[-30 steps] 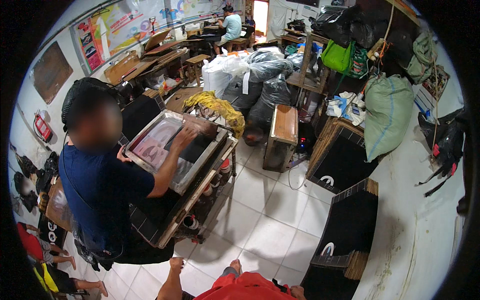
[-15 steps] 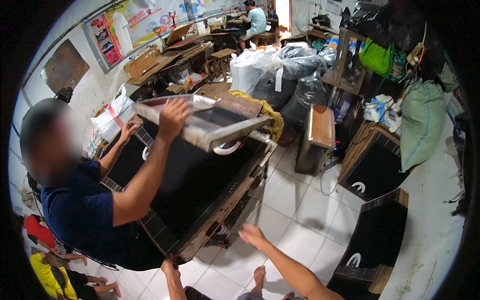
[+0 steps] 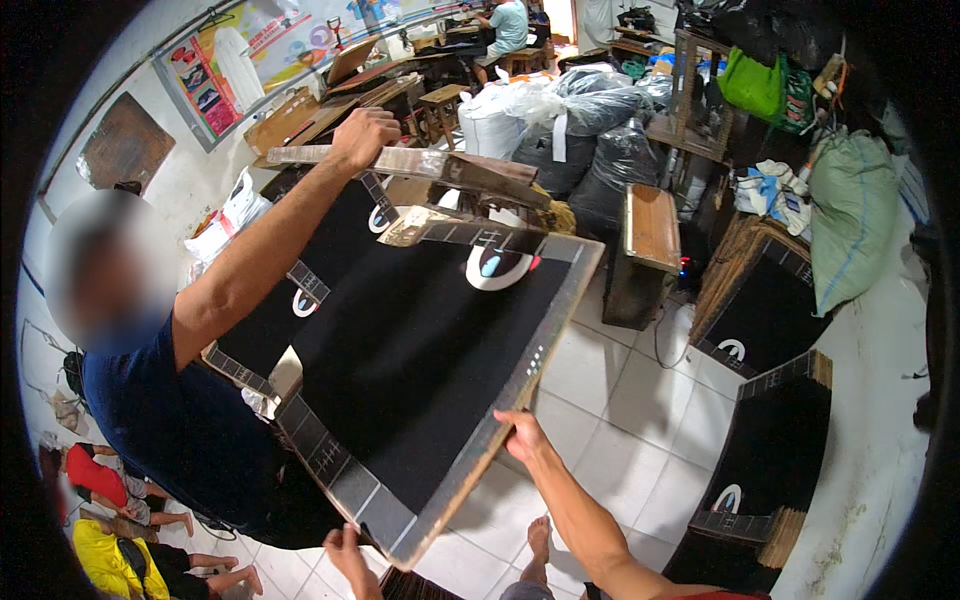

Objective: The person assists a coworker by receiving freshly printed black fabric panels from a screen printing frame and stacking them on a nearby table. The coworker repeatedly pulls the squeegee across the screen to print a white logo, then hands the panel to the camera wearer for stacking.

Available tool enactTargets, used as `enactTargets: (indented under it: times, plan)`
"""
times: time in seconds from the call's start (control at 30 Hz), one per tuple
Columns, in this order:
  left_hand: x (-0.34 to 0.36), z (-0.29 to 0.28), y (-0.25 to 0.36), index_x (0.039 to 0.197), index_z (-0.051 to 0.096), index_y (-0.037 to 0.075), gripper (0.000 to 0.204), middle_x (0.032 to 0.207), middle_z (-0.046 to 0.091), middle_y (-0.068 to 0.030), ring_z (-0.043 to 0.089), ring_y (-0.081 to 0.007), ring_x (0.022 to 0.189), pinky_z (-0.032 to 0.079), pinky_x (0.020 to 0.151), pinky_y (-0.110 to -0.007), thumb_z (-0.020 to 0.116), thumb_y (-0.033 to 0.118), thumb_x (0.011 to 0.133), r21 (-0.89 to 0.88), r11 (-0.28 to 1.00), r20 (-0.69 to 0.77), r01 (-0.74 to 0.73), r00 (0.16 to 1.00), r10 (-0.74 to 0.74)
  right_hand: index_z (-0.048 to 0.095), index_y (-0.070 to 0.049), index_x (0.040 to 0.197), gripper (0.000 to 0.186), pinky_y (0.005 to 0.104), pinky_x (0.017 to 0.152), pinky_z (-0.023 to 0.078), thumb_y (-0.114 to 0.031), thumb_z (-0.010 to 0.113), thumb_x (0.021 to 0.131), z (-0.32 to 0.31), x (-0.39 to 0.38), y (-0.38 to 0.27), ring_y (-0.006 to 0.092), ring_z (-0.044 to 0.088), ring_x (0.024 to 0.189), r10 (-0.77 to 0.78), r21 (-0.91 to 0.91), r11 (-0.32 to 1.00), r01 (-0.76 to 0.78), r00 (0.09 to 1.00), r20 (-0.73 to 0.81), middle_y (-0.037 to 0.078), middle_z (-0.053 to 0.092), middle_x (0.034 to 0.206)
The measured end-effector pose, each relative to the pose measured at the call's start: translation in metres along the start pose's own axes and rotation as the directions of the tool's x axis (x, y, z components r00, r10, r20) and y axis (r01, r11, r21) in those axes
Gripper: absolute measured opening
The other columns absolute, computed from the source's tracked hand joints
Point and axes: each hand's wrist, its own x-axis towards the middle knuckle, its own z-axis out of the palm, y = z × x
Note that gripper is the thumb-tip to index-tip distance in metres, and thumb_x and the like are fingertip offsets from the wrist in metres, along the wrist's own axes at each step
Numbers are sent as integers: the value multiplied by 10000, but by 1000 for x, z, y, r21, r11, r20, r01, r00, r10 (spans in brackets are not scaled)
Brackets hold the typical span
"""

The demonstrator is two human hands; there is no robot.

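A large flat board carries black fabric with a white curved print near its far end and pale ruled lines along its edges. The board is raised and tilted in front of me. Around its right edge closes my right hand, thumb on top. My left hand grips the near left corner, its fingers partly hidden by the edge. Across from me, a co-worker in a dark blue shirt holds up a wooden screen frame by its edge, above the board's far side.
More boards with black fabric lie at the right, by a stack of boards. A wooden box stands on the tiled floor. Behind are stuffed bags and a green sack. Other people sit at the lower left.
The board has come up off the worktable and tilted, with my right hand now on its edge instead of in the air. The co-worker's frame has swung up steeper.
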Motion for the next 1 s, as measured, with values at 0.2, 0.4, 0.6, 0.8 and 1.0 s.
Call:
enactTargets:
  times: [0.2,0.4,0.6,0.8,1.0]
  plan:
    - [-23,33,61,1065,525,-11,326,941,543,-64,520,-144,864,422,812,-261,657,79,781,52,878,251,-476,857,450,554,-64,928,317,403,759,515,58,619,643,-52,-205,-42,233,597,765,-159,58,985,166,982,-99,69,576,801]
    - [-139,148,130,1082,534,-1,402,989,588,-107,559,-194,932,438,841,-320,700,143,745,-93,846,709,-525,561,426,541,-72,928,371,367,726,512,85,627,603,-94,-392,-68,222,589,742,-421,91,902,423,906,-42,54,568,790]
    - [-248,275,231,1221,465,-40,703,1204,520,-235,488,-328,1150,368,969,-384,750,289,670,-148,435,756,-888,181,629,545,-46,1021,485,424,730,520,116,637,574,-157,-542,-75,270,610,774,-569,178,805,565,822,-36,91,601,861]
    - [-373,319,355,1032,597,-77,662,1009,612,-197,574,-263,962,412,863,-339,722,472,683,-276,424,836,-863,3,549,588,-113,1065,574,490,788,490,139,641,551,-220,-617,-70,312,620,876,-785,296,616,730,601,152,85,640,964]
    - [-459,269,388,572,535,44,427,558,493,-3,412,-114,494,316,485,-305,746,391,704,-488,531,830,-693,-178,529,606,-87,1035,490,441,820,486,115,655,591,-238,-621,4,289,619,906,-761,84,608,790,609,-222,86,647,949]
